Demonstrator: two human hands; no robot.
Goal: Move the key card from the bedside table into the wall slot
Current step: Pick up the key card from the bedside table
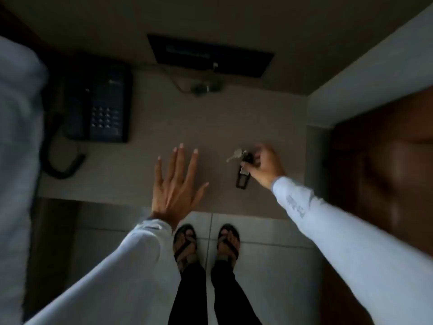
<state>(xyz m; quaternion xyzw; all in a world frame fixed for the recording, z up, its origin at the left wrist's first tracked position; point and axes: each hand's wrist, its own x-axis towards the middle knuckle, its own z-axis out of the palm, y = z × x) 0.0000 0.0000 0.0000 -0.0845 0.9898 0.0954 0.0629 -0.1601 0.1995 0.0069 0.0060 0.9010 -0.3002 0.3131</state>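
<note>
The key card point(242, 175) is a dark rectangular tag with a metal key point(234, 155) on a ring, lying on the grey bedside table point(164, 127) at the right. My right hand point(264, 166) has its fingers closed around the tag's upper end and ring. My left hand point(175, 181) lies flat on the table with fingers spread, holding nothing, left of the tag. No wall slot for the card is recognisable in the dim view.
A black telephone point(100, 104) with a coiled cord sits at the table's left. A dark panel point(210, 55) is on the wall behind, with a small round object point(201, 87) below it. White bedding point(16, 137) is at left, a wooden door point(386, 160) at right.
</note>
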